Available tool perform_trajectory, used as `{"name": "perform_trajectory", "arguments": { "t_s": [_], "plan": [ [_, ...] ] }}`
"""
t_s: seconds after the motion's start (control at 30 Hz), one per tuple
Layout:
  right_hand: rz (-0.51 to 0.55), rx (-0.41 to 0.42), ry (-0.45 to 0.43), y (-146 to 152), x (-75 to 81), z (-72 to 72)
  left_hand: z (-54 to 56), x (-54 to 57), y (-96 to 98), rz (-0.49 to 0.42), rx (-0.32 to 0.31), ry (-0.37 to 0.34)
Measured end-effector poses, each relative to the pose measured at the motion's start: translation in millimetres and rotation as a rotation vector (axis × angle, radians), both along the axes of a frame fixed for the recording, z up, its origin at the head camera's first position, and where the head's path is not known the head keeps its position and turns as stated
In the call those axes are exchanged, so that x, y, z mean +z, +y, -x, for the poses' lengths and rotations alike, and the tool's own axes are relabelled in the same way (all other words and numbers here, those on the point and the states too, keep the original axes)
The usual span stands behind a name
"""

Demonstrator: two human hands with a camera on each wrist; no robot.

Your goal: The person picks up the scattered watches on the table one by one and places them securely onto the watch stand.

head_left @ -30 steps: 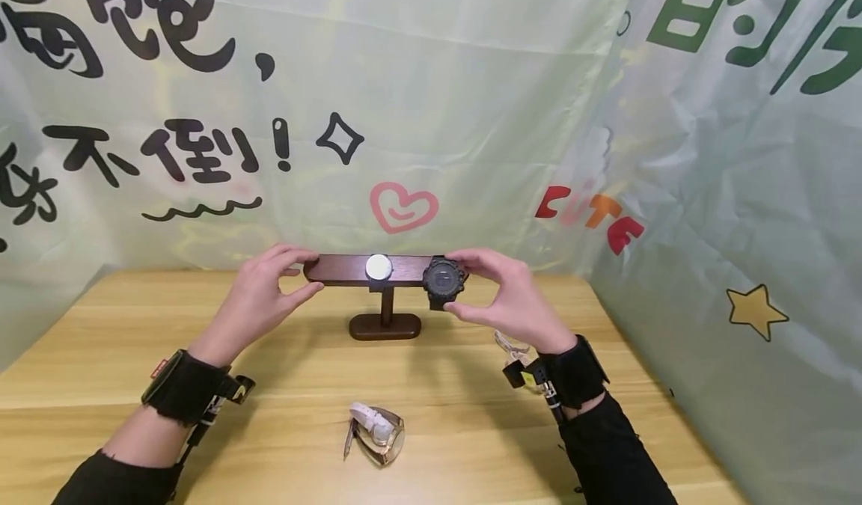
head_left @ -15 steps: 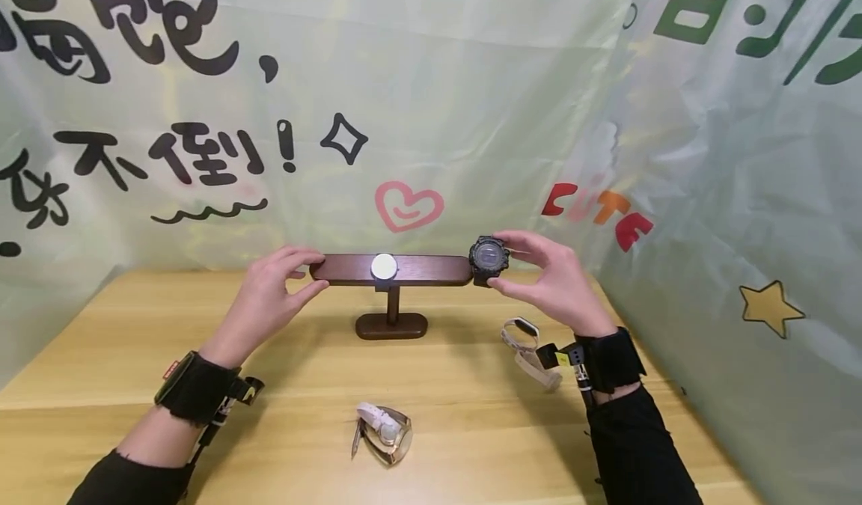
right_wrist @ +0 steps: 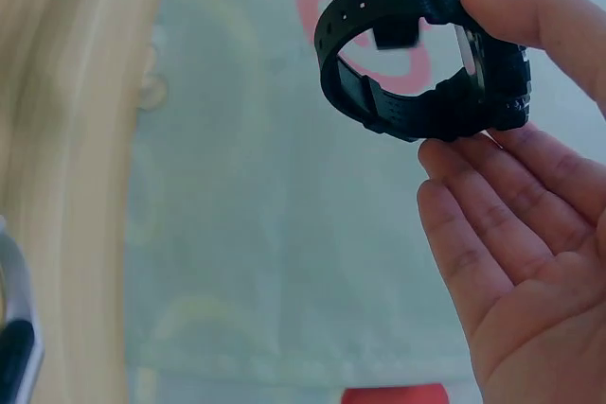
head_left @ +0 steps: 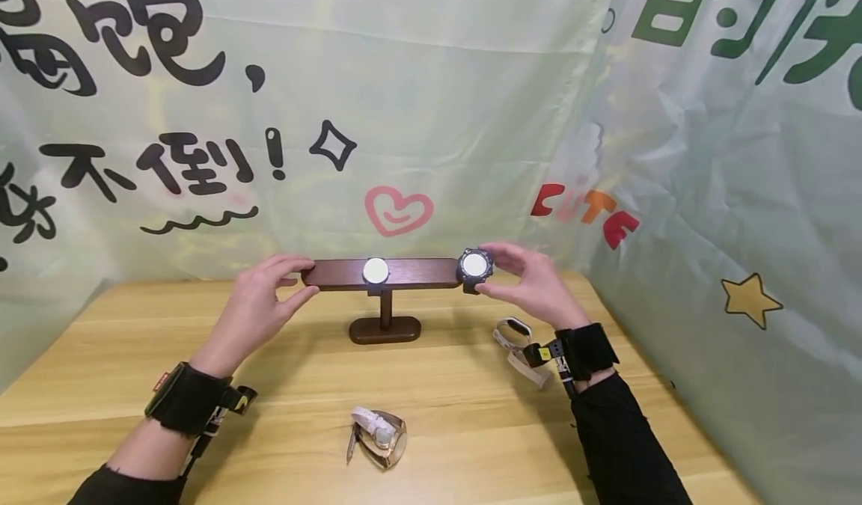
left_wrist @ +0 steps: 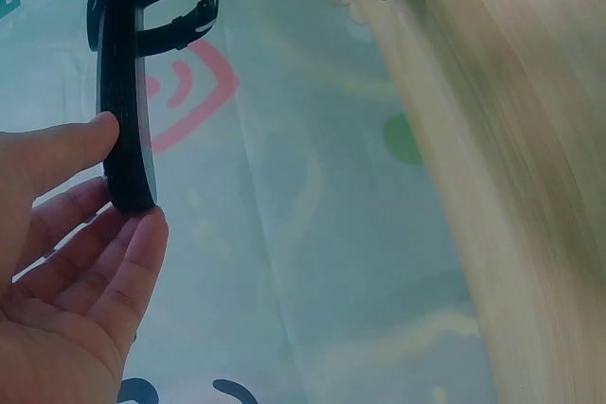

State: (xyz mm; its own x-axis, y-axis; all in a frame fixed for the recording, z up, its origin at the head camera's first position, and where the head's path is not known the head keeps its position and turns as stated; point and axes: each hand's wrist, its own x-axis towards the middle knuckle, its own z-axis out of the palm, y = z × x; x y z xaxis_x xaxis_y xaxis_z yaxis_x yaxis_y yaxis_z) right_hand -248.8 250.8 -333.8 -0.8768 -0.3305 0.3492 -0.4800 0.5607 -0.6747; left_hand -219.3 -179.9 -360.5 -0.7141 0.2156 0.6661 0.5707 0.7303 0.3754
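Observation:
A dark wooden T-bar watch stand [head_left: 431,273] stands at the back of the table, with one round-faced watch [head_left: 376,271] strapped on its middle. My left hand [head_left: 259,295] pinches the bar's left end; in the left wrist view the thumb [left_wrist: 85,144] lies on one side and the fingertips at the end. My right hand [head_left: 535,284] holds a chunky black wristwatch [head_left: 475,265] by its case, thumb opposite fingers, right at the bar's right end. In the right wrist view its strap [right_wrist: 341,73] forms a closed loop, and the bar's end [right_wrist: 393,21] overlaps that loop.
Near the front of the wooden table [head_left: 269,445] lies a small pile with a white-strapped watch [head_left: 374,424] and a gold-toned piece [head_left: 387,456]. Under my right forearm sit a white fitness band [head_left: 513,331] and a pale strap [head_left: 528,370]. Printed cloth [head_left: 471,116] hangs behind.
My right hand has moved the black watch rightward from over the bar's right part to its very end, then slightly down. My left hand keeps its hold on the bar.

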Motion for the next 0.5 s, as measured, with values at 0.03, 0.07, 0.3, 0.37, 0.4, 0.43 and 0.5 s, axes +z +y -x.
{"name": "perform_trajectory", "arguments": {
  "t_s": [0.03,0.07,0.3,0.37,0.4,0.43,0.5],
  "plan": [
    [0.002,0.007,-0.007,-1.8,-2.3,1.9,0.1,-0.5,-0.5,0.004,0.003,0.000],
    [0.000,0.013,-0.013,-3.8,-4.3,3.6,0.3,-0.7,-0.9,0.004,0.003,-0.002],
    [-0.011,0.063,-0.022,-16.2,-10.5,9.5,0.6,-0.6,0.8,-0.024,-0.019,-0.043],
    [-0.020,0.074,-0.036,-20.8,-10.1,10.1,0.0,-0.8,0.4,-0.028,-0.020,-0.045],
    [-0.023,0.081,-0.037,-23.1,-9.4,10.8,0.0,-0.7,0.0,-0.030,-0.020,-0.048],
    [-0.024,0.088,-0.037,-25.5,-8.7,11.3,0.2,-0.8,-0.4,-0.027,-0.018,-0.049],
    [-0.032,0.096,-0.031,-29.7,-7.4,13.2,0.3,-0.4,-1.0,-0.029,-0.018,-0.056]
  ]
}}
